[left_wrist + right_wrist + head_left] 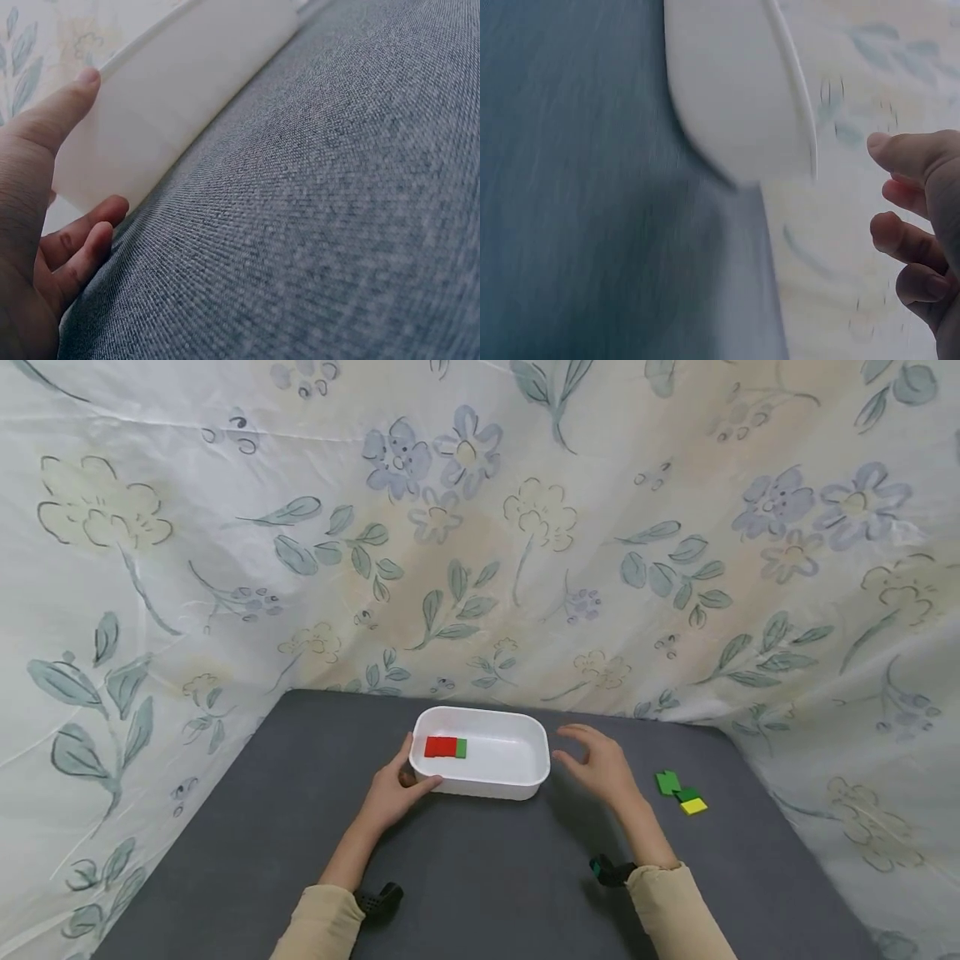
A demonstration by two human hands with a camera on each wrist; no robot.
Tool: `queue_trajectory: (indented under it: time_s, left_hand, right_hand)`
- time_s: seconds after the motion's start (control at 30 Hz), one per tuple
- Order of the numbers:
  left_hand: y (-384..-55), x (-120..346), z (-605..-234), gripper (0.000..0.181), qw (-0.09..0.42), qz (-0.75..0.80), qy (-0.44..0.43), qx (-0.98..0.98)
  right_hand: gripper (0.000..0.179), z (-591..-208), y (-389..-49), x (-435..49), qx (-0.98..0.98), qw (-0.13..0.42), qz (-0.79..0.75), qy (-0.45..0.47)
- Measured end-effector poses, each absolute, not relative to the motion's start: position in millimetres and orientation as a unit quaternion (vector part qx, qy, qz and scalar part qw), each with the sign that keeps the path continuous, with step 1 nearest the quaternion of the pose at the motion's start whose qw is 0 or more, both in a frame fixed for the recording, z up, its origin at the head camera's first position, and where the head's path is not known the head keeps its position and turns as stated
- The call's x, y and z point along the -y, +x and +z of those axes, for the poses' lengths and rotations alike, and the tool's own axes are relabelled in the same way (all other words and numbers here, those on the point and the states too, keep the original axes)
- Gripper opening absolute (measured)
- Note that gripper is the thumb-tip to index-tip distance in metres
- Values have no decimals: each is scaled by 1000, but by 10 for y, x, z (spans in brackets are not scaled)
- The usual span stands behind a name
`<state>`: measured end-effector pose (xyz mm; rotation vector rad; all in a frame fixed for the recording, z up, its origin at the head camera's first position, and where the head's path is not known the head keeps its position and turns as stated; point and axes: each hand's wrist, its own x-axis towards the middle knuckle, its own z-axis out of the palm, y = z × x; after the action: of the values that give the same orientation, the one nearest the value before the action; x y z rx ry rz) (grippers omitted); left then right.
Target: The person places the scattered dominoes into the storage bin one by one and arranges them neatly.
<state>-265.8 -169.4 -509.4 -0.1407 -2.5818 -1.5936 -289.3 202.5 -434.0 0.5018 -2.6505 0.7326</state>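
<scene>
A white plastic tub stands on the dark grey cloth. Inside it, towards the left, lie flat red pieces with a small green piece against their right side. My left hand holds the tub's left end, thumb along the front wall and index finger by the left rim. Up close in the left wrist view, the thumb touches near the rim and curled fingers meet the wall's lower edge. Just off the tub's right end, my right hand hovers with loosely bent, parted fingers and nothing between them.
To the right on the cloth lie two green pieces, one lighter and one darker, and a yellow piece, close together. A floral curtain closes off the back and sides. Each wrist carries a dark strapped device.
</scene>
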Motion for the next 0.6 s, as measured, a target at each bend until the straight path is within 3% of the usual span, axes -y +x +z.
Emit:
queue_trajectory:
  time_s: [0.4,0.6]
  left_hand:
    - [-2701,1737,-5096,108,47,-520,-44,852]
    - [-2712,1723,-5097,107,46,-523,-50,850]
  right_hand:
    - [42,-4696,-2801,-2987,951,197,215,105]
    - [47,-4805,-2708,-3320,967,147,201,53]
